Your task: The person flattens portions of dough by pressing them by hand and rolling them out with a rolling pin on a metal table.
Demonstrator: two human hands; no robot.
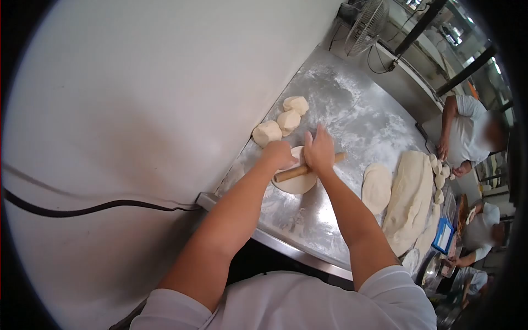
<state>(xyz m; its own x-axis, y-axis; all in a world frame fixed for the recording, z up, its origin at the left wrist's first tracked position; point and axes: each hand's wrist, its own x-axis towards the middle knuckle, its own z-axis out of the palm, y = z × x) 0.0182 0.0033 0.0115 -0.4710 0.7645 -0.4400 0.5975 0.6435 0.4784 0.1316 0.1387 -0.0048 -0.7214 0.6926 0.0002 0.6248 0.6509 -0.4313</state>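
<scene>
A thin, flat round of dough (294, 185) lies on the floured metal table, with a wooden rolling pin (292, 174) slanting across it. My left hand (280, 154) is closed at the far left edge of this dough, its fingers curled and partly hidden. On the pin's right part rests the palm of my right hand (320, 149), its fingers stretched out past the pin and its thumb apart. Beyond my left hand sit three dough balls, the nearest dough ball (267, 133) close to the wall.
To the right lie a flattened oval dough piece (377, 188) and a long thick dough slab (408, 201). Small dough pieces (439, 181) are beside a co-worker (472, 124). A blue tray (443, 235) stands farther right. A fan (367, 27) is at the back; a wall (137, 110) borders the left.
</scene>
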